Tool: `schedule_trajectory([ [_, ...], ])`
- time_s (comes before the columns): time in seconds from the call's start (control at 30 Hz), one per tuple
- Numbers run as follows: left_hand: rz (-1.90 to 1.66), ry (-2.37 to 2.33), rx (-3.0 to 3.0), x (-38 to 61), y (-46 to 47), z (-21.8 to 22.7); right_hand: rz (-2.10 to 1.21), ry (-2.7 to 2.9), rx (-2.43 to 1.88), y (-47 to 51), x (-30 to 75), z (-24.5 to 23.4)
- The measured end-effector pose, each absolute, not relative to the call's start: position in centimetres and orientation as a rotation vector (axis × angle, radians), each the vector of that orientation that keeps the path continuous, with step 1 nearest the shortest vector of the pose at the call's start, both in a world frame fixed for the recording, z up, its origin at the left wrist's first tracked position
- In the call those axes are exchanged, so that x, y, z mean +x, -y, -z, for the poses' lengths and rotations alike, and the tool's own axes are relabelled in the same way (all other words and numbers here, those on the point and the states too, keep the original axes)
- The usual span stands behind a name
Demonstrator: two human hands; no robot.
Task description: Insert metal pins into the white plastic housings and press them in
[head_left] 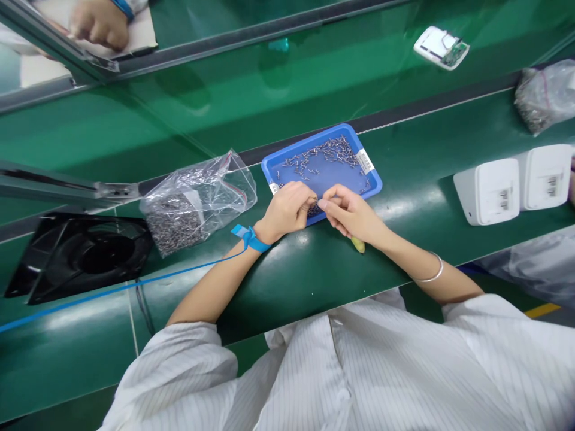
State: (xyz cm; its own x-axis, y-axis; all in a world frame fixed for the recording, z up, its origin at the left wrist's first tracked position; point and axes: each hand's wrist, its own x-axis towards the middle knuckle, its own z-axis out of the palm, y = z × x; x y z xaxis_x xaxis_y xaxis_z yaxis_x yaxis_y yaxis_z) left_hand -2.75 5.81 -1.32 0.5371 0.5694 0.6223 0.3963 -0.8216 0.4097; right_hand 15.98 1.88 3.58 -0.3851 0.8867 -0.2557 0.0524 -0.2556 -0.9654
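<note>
My left hand [287,209] and my right hand [350,214] meet at the near edge of a blue tray [371,179] that holds several small metal screws [335,151]. Both hands have their fingers curled and pinched together over a clump of screws between them. A yellow object [358,244] shows under my right palm. A blue strap [250,237] with a blue cord circles my left wrist, and a silver bangle [430,269] sits on my right forearm.
A clear bag of screws [193,203] lies left of the tray. A black fan housing [78,254] is at far left. Two white boxes [512,185] stand at right, another bag [543,96] beyond them. A white device [441,46] lies on the far belt. Another person's hand [99,24] is top left.
</note>
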Motion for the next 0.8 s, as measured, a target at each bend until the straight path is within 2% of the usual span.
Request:
schedule_trajectory([
  [0.8,-1.141,-0.865,2.504,-2.38,-5.61,1.12,-1.447,1.503,-1.229,-2.04,16.24,-3.35],
])
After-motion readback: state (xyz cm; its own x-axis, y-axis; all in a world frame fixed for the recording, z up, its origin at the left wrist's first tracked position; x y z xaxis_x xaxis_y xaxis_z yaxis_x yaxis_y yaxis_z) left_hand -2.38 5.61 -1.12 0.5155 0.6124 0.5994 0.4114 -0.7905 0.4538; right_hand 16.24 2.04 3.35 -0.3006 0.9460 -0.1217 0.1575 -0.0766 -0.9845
